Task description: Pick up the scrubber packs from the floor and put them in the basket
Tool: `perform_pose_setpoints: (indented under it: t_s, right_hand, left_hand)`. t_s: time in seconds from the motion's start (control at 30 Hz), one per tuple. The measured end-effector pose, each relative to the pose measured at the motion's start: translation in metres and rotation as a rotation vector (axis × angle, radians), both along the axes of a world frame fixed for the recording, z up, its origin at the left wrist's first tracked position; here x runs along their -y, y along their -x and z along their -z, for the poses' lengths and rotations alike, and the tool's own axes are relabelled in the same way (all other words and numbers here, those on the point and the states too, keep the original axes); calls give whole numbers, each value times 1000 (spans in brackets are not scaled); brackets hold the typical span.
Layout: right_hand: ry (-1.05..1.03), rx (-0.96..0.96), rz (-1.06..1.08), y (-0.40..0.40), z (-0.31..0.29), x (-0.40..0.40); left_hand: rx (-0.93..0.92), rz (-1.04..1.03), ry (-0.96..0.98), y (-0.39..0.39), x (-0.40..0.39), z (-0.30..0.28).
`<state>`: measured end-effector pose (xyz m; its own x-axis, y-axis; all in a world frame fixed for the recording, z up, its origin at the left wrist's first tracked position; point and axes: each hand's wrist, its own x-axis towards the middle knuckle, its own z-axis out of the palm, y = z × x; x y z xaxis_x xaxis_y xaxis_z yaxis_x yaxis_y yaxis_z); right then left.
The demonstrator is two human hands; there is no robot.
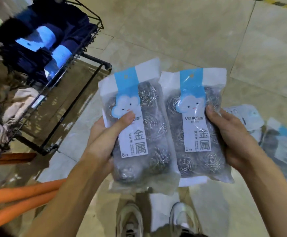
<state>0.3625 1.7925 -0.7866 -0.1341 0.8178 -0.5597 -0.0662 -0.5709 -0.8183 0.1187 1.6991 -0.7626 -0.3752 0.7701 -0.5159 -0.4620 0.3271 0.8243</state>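
Observation:
Two clear scrubber packs with steel wool balls and blue-white cloud labels are held side by side above the floor. My left hand (107, 134) grips the left scrubber pack (149, 127), thumb on its label. The right scrubber pack (190, 161) sits in my right hand (228, 134), held by its right edge. More scrubber packs (265, 134) lie on the floor at the right, blurred. The black wire basket (88, 36) stands at the upper left, an upper tier of a rack, holding dark blue packs with light blue labels.
The rack's lower tier (41, 106) holds beige cloth items. Orange poles (21, 194) lie on the tiled floor at the lower left. My shoes (156, 219) are at the bottom centre. A yellow-black stripe (276, 3) marks the floor at the top right.

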Motion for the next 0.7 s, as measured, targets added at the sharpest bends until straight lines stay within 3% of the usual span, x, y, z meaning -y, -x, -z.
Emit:
perform_pose_setpoints:
  t_s: [0.13,0.43,0.57,0.7]
  right_hand:
    - [-23,28,30,-14,-134,8]
    - [-243,214,57,-42,-515,20]
    - [-337,221,62,-67,-612,32]
    - [-400,172,148,-91,-673,48]
  left_hand:
    - [-150,7,-36,5,-2,-136]
    - [-343,123,-161,-30,-6,-511]
    - [-401,108,-215,-48,-4,-616]
    - [-404,124,-275,-70,-3,-685]
